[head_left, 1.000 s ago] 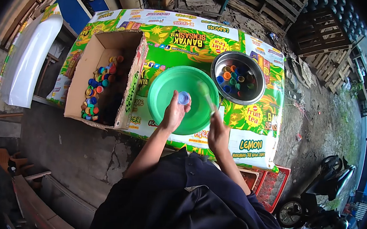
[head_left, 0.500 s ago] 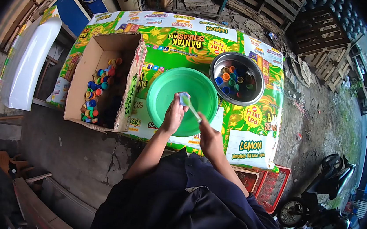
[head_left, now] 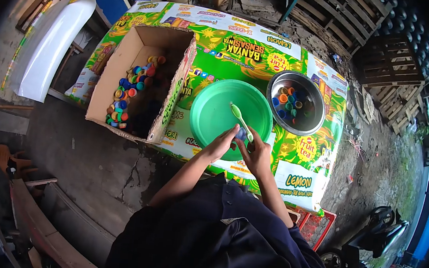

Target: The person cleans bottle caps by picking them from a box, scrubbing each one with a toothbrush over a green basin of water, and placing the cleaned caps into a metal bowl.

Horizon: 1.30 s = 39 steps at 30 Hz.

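Both my hands meet over the near rim of a green plastic basin (head_left: pixel 205 113). Between the fingers of my left hand (head_left: pixel 222 144) is a small bluish bottle cap (head_left: pixel 242 134), partly covered by the fingertips. My right hand (head_left: pixel 257 156) has its thumb right at the cap. A green and white toothbrush (head_left: pixel 240 120) is held in it by the handle end, its head pointing away from me over the basin.
To the left stands a cardboard box (head_left: pixel 110 80) with many coloured bottle caps (head_left: pixel 132 82). A steel bowl (head_left: pixel 315 113) with more caps sits right of the basin. A printed sheet (head_left: pixel 231 66) covers the table, and a red crate (head_left: pixel 314 229) is below its near right edge.
The toothbrush has come out of the cap and now points away from me. My right hand has closed in beside my left at the cap. The view has shifted, moving the table rightward.
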Motion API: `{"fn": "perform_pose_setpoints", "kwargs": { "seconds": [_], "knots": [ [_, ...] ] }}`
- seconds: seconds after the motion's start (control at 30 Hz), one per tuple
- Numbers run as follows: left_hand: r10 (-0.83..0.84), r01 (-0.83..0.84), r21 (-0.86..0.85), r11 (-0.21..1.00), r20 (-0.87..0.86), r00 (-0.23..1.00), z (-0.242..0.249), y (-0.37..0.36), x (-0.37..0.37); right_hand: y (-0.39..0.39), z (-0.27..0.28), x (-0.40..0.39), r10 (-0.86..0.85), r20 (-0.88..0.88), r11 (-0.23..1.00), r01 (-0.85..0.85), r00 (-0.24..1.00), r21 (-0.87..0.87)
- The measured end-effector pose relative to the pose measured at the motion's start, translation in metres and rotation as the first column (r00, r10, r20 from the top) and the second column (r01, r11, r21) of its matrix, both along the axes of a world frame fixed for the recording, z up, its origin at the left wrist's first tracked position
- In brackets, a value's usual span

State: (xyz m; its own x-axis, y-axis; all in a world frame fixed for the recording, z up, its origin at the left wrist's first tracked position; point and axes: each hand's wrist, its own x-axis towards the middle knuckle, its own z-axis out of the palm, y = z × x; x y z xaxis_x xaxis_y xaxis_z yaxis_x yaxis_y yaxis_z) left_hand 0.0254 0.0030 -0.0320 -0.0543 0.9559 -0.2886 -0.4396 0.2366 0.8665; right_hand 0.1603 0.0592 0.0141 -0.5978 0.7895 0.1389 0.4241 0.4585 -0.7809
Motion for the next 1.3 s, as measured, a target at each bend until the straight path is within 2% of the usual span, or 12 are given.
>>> {"fn": "perform_pose_setpoints", "kwargs": {
  "seconds": [0.07,0.17,0.2,0.27,0.33,0.4,0.47,0.57,0.67,0.7,0.97,1.3],
  "knots": [
    [-0.002,0.001,-0.004,1.0,-0.046,0.999,0.011,-0.006,-0.005,0.009,-0.003,-0.001,-0.037,-0.044,0.998,0.039,0.998,0.044],
    [-0.018,0.064,0.146,0.987,-0.298,0.954,0.047,-0.024,-0.036,0.051,0.0,0.01,-0.22,-0.083,0.952,0.233,0.972,0.199],
    [-0.028,0.115,0.209,0.971,-0.38,0.924,0.061,-0.032,-0.053,0.071,-0.004,0.015,-0.253,-0.205,0.925,0.299,0.945,0.234],
    [0.052,0.054,0.24,0.969,-0.415,0.908,0.074,-0.048,-0.091,0.099,0.002,0.031,-0.373,-0.143,0.858,0.399,0.917,0.323],
    [0.21,-0.162,0.138,0.977,-0.504,0.838,0.066,-0.056,-0.136,0.103,0.016,0.039,-0.481,-0.049,0.826,0.471,0.876,0.312],
    [0.29,-0.382,0.022,0.924,-0.691,0.662,0.052,-0.053,-0.176,0.099,0.016,0.041,-0.459,-0.004,0.849,0.441,0.888,0.29],
    [0.001,-0.33,-0.104,0.938,-0.953,0.304,0.036,-0.045,-0.213,0.091,0.007,0.042,-0.38,-0.021,0.88,0.368,0.925,0.301],
    [-0.022,-0.182,0.014,0.983,-0.981,-0.194,-0.02,-0.034,-0.245,0.075,0.005,0.03,-0.313,-0.033,0.909,0.309,0.949,0.28],
    [0.013,-0.36,-0.071,0.93,-0.974,0.226,-0.072,-0.012,-0.267,0.061,0.001,0.026,-0.279,-0.039,0.93,0.28,0.96,0.237],
    [-0.042,-0.404,-0.17,0.899,-0.951,0.307,-0.023,-0.002,-0.232,0.058,0.001,0.025,-0.279,-0.037,0.934,0.28,0.959,0.221],
    [-0.158,-0.358,-0.156,0.921,-0.987,0.022,-0.039,-0.01,-0.253,0.047,-0.006,0.029,-0.242,0.017,0.945,0.232,0.97,0.231],
    [-0.185,-0.345,-0.131,0.929,-0.974,-0.129,-0.052,-0.014,-0.266,0.037,-0.007,0.038,-0.224,-0.033,0.95,0.226,0.974,0.216]
  ]
}}
